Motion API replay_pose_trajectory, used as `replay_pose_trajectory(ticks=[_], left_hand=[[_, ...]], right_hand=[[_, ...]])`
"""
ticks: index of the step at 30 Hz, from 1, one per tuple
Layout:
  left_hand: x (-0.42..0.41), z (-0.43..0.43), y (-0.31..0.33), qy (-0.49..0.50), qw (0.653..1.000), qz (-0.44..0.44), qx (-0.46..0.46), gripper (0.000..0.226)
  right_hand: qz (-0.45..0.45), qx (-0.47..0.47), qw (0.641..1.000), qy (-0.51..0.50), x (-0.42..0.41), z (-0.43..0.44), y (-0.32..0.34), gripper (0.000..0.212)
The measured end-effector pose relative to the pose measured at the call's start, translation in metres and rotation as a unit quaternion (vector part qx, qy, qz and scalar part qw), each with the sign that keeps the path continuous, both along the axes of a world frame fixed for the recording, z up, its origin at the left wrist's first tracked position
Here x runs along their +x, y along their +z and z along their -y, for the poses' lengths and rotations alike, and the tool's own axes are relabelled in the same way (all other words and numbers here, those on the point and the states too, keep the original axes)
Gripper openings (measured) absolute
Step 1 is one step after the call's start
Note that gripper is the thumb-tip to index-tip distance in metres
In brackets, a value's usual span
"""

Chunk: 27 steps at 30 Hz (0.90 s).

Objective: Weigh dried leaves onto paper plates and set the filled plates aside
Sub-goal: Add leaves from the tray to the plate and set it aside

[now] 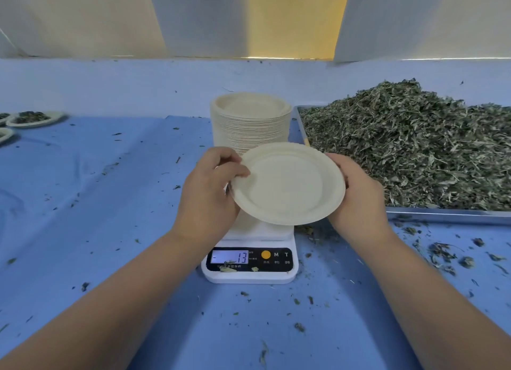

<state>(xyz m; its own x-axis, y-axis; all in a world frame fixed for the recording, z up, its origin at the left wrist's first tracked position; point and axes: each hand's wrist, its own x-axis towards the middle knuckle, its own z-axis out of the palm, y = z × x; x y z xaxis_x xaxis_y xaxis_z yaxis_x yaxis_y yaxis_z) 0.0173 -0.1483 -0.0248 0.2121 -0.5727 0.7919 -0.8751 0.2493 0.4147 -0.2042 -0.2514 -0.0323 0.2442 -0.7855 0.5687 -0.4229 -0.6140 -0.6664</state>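
The blue-covered table [110,203] spreads wide in front of me, with a broad open stretch on the left between my left arm and the far wall, dotted only with leaf bits. On the right a metal tray [448,216] takes up that side, its near rim running just beyond my right wrist, and it is heaped with dried leaves [414,148], grey-green, stemmy and crumbled, piled highest toward the far side. Just left of the tray, far centre, stands a tall stack of paper plates [249,123]. In front of it I hold a single paper plate [287,184] in the air above the scale: round, cream-coloured, with nothing in it, tilted so its face turns toward me. My left hand [207,192] pinches its left rim between thumb and curled fingers; my right hand [359,192] curls round the right rim, fingers underneath. The white kitchen scale [250,275] sits near centre, below the plate, its display [229,257] reading minus 13, a few leaf bits lying on its front panel. At the far left edge lie filled plates [30,119] close together, each holding leaves. Loose leaf scraps [442,253] are scattered near the tray's near rim.
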Motion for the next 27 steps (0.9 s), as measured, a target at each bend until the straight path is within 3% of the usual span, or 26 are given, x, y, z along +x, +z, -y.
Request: replay_pose_trajectory(ticks=[5,8,12,17,27], left_hand=[[0.014,-0.009,-0.015,-0.016,0.995,-0.098,-0.004,0.027],[0.023,-0.012,-0.017,-0.033,0.988,-0.148,0.039,0.033],[0.038,-0.014,-0.019,-0.007,0.985,-0.146,0.095,0.042],[0.047,-0.017,-0.022,-0.038,0.974,-0.135,0.179,0.05],[0.056,-0.021,-0.026,-0.065,0.963,-0.157,0.207,0.062]], right_hand=[[-0.034,-0.013,0.999,0.037,0.008,-0.01,0.002,0.051],[-0.065,-0.013,0.996,0.055,0.011,-0.013,0.002,0.044],[-0.124,-0.019,0.99,0.063,0.012,-0.011,-0.002,0.038],[-0.129,-0.014,0.99,0.047,0.012,-0.012,-0.001,0.033],[-0.177,-0.041,0.983,0.028,0.011,-0.014,-0.004,0.031]])
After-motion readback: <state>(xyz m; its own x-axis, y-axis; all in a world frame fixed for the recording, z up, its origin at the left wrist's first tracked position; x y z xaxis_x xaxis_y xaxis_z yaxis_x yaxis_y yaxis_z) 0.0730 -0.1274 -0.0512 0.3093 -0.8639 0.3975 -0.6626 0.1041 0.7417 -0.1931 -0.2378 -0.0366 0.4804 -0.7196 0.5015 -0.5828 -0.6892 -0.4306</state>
